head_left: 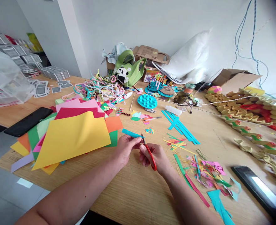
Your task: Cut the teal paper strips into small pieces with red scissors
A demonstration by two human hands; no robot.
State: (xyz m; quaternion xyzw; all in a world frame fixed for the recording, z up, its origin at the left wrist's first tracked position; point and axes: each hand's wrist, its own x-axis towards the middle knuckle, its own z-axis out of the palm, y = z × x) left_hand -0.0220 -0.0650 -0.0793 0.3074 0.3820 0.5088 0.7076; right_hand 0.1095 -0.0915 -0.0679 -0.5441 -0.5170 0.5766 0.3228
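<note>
Between the fingers of my left hand [126, 148] is a narrow blue paper strip [131, 133], its long end pointing up and left. My right hand [153, 156] is closed around red-handled scissors [149, 152], whose dark tips meet the strip's right end near my left fingertips. Whether the blades are apart is too small to tell. Just beyond the hands lies a little pile of tiny blue and yellow paper bits [149, 130]. Longer blue strips [181, 128] rest on the table to the right.
Coloured paper sheets [74, 137] are stacked at left, beside a black phone [28, 122]. Paper scraps [206, 173] and another phone [257, 187] lie at right. Egg trays [246, 106], a blue round craft piece [147, 101] and a green panda bag [130, 70] stand farther back.
</note>
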